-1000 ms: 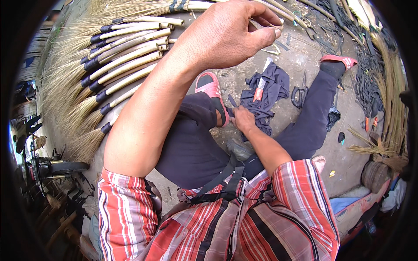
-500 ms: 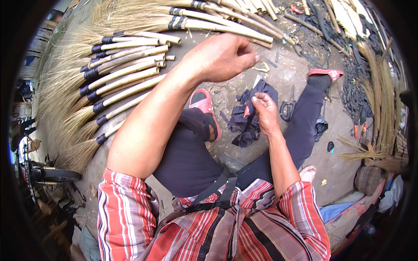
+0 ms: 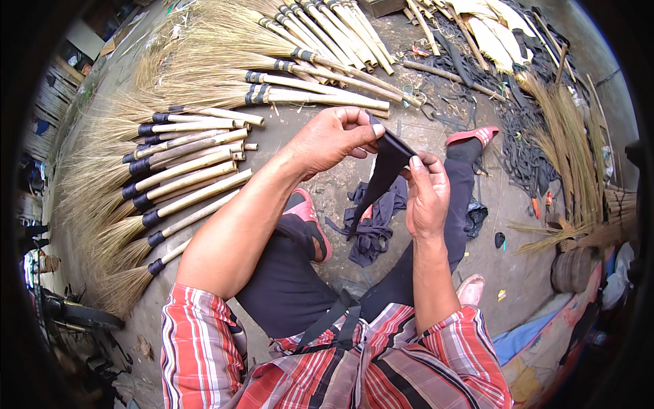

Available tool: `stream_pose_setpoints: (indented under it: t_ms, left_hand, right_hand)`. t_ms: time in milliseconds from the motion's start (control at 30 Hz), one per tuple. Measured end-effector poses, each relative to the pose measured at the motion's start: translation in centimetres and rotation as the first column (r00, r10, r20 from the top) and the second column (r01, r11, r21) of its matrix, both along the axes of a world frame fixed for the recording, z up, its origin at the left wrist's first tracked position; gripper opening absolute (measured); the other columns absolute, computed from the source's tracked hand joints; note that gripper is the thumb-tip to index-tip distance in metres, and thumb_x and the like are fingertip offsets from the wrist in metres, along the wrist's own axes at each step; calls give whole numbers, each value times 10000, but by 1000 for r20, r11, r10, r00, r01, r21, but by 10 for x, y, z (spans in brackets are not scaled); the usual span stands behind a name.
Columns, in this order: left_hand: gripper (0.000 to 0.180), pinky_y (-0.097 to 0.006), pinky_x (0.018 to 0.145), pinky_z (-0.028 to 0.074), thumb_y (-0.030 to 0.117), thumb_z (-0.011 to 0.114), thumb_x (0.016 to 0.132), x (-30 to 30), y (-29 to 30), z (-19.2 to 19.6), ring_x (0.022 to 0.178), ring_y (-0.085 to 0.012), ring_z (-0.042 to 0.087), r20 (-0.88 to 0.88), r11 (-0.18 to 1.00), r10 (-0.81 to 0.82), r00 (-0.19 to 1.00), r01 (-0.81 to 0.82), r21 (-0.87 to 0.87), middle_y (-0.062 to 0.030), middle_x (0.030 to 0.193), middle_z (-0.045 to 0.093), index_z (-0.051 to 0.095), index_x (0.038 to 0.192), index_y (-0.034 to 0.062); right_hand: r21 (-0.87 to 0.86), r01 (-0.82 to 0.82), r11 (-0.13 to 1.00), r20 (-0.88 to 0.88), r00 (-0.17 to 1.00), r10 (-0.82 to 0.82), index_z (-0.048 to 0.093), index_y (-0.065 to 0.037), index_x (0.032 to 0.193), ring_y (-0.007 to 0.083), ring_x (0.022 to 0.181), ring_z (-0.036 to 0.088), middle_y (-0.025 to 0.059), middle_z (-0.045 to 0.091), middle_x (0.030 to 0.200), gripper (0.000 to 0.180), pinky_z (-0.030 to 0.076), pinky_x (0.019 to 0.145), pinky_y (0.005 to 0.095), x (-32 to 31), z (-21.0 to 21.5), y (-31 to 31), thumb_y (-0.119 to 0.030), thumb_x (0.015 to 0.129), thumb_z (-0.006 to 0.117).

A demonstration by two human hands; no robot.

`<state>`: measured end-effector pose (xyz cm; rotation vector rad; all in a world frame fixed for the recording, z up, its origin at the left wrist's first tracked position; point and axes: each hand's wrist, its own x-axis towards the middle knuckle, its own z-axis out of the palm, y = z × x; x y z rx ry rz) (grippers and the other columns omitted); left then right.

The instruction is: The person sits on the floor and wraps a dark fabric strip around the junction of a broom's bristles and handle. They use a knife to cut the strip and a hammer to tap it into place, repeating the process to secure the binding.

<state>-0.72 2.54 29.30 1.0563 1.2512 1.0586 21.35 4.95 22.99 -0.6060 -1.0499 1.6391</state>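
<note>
A dark strip of cloth (image 3: 383,169) is stretched between my two hands over the ground in front of me. My left hand (image 3: 337,142) pinches its far end between thumb and fingers. The near edge is gripped by my right hand (image 3: 428,194), thumb on top. One tapering end of the strip hangs down over a crumpled heap of dark cloth (image 3: 371,245) on the ground between my feet. Something small and reddish shows in that heap.
Grass brooms (image 3: 194,153) with pale handles and black-bound necks lie in rows to the left and far side. Black scraps (image 3: 531,160) and loose broom grass (image 3: 562,150) lie at right. A stick (image 3: 453,80) lies beyond my hands. My pink sandals (image 3: 315,218) flank the cloth heap.
My left hand has come nearer, and the dark strip now shows spread between both hands. My right hand has shifted slightly nearer. The view has tilted, showing more of the far brooms.
</note>
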Motion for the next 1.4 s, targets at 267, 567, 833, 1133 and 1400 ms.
stream_pose_setpoints:
  t_ms: [267, 567, 833, 1133, 1400]
  left_hand:
    - [285, -233, 608, 537, 359, 720, 1045, -5, -21, 31, 711, -40, 648, -182, 907, -408, 895, 375, -191, 18, 780, 694, 721, 944, 93]
    - [461, -368, 775, 587, 384, 717, 1035, 4, -50, 47, 909, -227, 768, -703, 838, -477, 528, 514, -183, -154, 1012, 811, 719, 1292, 1]
    - [479, -335, 942, 569, 364, 695, 1058, -16, -22, 16, 1074, -194, 718, -641, 988, -152, 752, 129, -84, -159, 1119, 772, 684, 1353, -13]
    - [514, -337, 908, 580, 379, 701, 1053, -17, -12, 10, 1011, -190, 725, -673, 987, -134, 727, 161, -22, -160, 1093, 773, 667, 1371, -23]
    - [494, -355, 875, 579, 412, 704, 1044, -25, -10, 0, 974, -197, 730, -673, 990, -124, 729, 135, -36, -157, 1068, 785, 719, 1282, -21]
  right_hand:
    - [-238, -74, 968, 466, 866, 181, 662, -20, 1232, 93, 847, 660, 20, 699, 1015, 325, 541, 762, 273, -2, -113, 28, -308, 1082, 655]
    - [-28, -654, 756, 999, -32, 9, 792, -114, 1112, 287, 1213, 646, 147, 686, 1170, 253, 522, 1029, 449, -9, -259, -33, -281, 925, 756]
    - [102, -720, 686, 989, -1, -148, 793, -136, 1108, 305, 1192, 611, 96, 655, 1175, 259, 502, 985, 457, -10, -266, -43, -123, 873, 685]
    - [23, -928, 371, 916, -129, -379, 798, -208, 1149, 264, 1302, 530, 55, 617, 1251, 272, 386, 1130, 515, -13, -267, -48, -275, 893, 732]
    - [397, -543, 740, 912, 321, -254, 768, -46, 1028, 208, 1094, 657, 37, 724, 1161, 189, 507, 936, 410, -10, -245, -33, -167, 886, 790]
